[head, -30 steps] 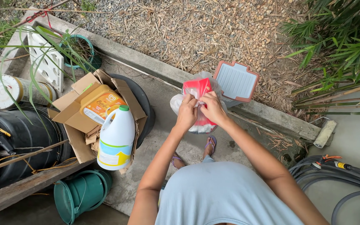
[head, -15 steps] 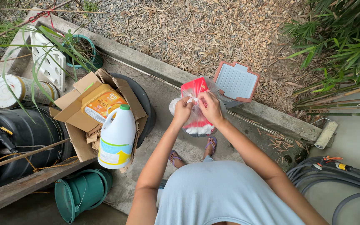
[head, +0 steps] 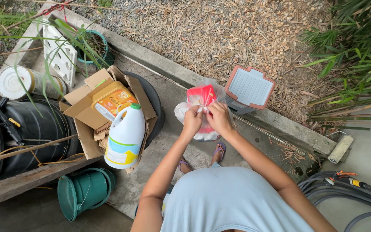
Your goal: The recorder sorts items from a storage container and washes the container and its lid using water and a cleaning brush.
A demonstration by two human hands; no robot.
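1. Standing in sandals [head: 218,150] on the concrete floor [head: 181,107], we are holding a clear plastic bag [head: 200,107] with a red-and-white pack inside, up in front of us above our feet.
2. We are pinching the bag's neck with both hands: the left hand [head: 192,121] and the right hand [head: 219,119] are each clenched on the bunched plastic, touching one another. We are judging that the thin film could tear under this pull, or slip from our fingers, dropping the pack onto the floor by our toes.
3. We are working near a white jug with a green cap [head: 126,136], leaning in an open cardboard box [head: 86,92] to our left; a swung elbow could be tipping it over.
4. A green bucket [head: 84,191] is lying on its side below that box, where we could be tripping.
5. Farther off, a ribbed lid with a rust-coloured rim [head: 250,87] is resting tilted on the concrete kerb [head: 159,66], looking ready to slide.
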